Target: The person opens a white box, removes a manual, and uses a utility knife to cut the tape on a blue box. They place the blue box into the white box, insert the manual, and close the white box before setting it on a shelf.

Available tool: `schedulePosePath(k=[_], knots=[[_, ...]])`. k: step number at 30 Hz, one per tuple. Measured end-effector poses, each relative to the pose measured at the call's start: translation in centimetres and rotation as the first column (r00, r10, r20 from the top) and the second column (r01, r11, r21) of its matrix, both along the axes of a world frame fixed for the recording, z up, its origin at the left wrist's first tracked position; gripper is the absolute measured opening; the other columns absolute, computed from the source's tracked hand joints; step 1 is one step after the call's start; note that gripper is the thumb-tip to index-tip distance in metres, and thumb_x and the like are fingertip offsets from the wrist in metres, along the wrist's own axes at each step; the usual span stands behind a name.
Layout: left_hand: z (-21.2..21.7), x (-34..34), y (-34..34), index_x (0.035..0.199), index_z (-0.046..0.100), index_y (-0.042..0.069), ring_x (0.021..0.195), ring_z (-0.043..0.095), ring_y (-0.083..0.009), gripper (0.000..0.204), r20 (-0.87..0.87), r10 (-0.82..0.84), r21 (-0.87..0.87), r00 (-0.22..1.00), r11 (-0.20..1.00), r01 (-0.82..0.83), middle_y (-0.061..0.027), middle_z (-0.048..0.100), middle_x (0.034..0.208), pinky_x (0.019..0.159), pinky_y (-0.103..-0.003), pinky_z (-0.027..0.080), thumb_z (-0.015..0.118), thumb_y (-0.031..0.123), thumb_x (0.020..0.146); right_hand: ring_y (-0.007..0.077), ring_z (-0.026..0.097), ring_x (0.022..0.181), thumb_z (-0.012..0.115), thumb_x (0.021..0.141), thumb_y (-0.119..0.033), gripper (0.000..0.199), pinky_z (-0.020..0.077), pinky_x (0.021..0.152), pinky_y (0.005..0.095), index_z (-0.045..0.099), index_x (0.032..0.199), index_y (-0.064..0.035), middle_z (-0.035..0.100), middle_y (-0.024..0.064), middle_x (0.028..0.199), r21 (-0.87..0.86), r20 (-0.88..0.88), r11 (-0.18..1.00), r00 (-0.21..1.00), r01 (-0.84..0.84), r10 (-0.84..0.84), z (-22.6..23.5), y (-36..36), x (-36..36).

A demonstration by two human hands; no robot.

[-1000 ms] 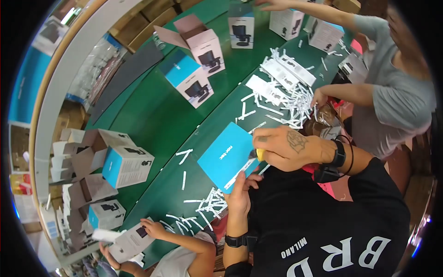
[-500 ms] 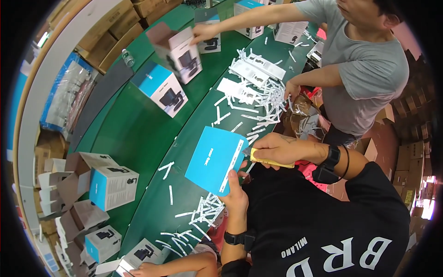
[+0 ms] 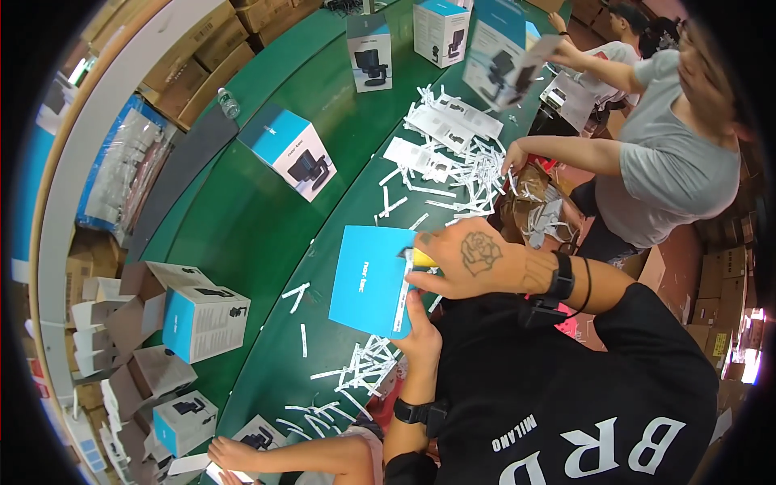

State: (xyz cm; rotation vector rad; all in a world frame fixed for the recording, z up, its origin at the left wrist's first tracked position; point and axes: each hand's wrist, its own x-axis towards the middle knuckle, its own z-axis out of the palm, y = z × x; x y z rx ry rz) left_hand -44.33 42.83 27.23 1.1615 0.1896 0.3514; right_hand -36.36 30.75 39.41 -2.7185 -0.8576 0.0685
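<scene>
We gripped a blue-faced cardboard box (image 3: 368, 279) in our left hand (image 3: 421, 335) above the green worktable (image 3: 275, 364) while our right hand (image 3: 469, 257) clasped a yellow utility knife (image 3: 422, 259), its blade by the box's white-labelled edge.

Past the blue box (image 3: 364, 279) in my left hand (image 3: 422, 338), I could reach over a bare stretch of green table (image 3: 259, 234). A carton (image 3: 295, 158) stands beyond; paper strips (image 3: 372, 364) clutter my left, and a co-worker's arm (image 3: 570, 153) blocks the far right.
</scene>
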Motion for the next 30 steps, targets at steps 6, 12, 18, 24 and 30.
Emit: schedulePosePath(k=[6, 12, 18, 24, 30], knots=[[-1.5, -0.3, 1.6, 0.138, 0.049, -0.003, 0.110, 0.066, -0.0239, 0.042, 0.016, 0.030, -0.101, 0.999, 0.994, -0.029, -0.0153, 0.064, 0.125, 0.084, -0.036, 0.059, 0.063, 0.008, 0.099, 0.0142, 0.059, 0.053, 0.075, 0.087, -0.019, 0.022, 0.0456, 0.048, 0.0336, 0.060, 0.085, -0.0030, 0.059, 0.0024, 0.064, 0.681, -0.447, 0.732, 0.813, 0.039, 0.373, -0.6, 0.0, 0.7], [3.1, -1.3, 3.9, 0.127, 0.055, -0.003, 0.089, 0.071, -0.0225, 0.036, -0.170, -0.115, -0.293, 0.979, 0.954, 0.061, -0.0151, 0.069, 0.109, 0.066, -0.031, 0.056, 0.069, 0.003, 0.094, 0.0153, 0.062, 0.065, 0.085, 0.081, -0.023, 0.046, 0.0480, 0.057, 0.0344, 0.060, 0.116, -0.0049, 0.063, 0.0057, 0.075, 0.544, -0.511, 0.835, 0.823, 0.086, 0.248, 1.6, -7.3, 5.4], [3.9, -2.5, 5.0, 0.117, 0.059, -0.004, 0.067, 0.069, -0.0196, 0.032, -0.284, 0.010, -0.246, 0.959, 0.966, -0.084, -0.0137, 0.071, 0.095, 0.050, -0.025, 0.049, 0.074, -0.002, 0.088, 0.0315, 0.067, 0.073, 0.088, 0.076, -0.033, 0.059, 0.0532, 0.067, 0.0431, 0.060, 0.120, -0.0058, 0.064, 0.0065, 0.078, 0.393, -0.074, 0.795, 0.846, -0.462, 0.528, -2.7, 0.0, 6.5], [3.4, -4.3, 5.3, 0.111, 0.062, -0.005, 0.073, 0.068, -0.0189, 0.036, -0.355, 0.337, 0.184, 0.872, 0.940, -0.288, -0.0120, 0.070, 0.095, 0.058, -0.026, 0.050, 0.082, 0.004, 0.083, 0.0281, 0.064, 0.061, 0.089, 0.075, -0.031, 0.043, 0.0503, 0.055, 0.0374, 0.067, 0.106, -0.0099, 0.064, 0.0055, 0.077, 0.492, 0.114, 0.684, 0.819, -0.539, 0.563, -5.8, 1.1, 6.2], [0.4, -3.3, 7.6, 0.117, 0.066, -0.005, 0.110, 0.064, -0.0304, 0.046, 0.194, 0.629, 0.662, 0.753, 0.483, -0.574, -0.0210, 0.062, 0.126, 0.089, -0.040, 0.053, 0.087, 0.007, 0.078, 0.0209, 0.060, 0.051, 0.089, 0.075, -0.022, 0.032, 0.0448, 0.045, 0.0321, 0.070, 0.098, -0.0126, 0.061, 0.0025, 0.074, 0.551, 0.294, 0.573, 0.784, -0.606, 0.547, -9.0, 1.4, 5.8]])
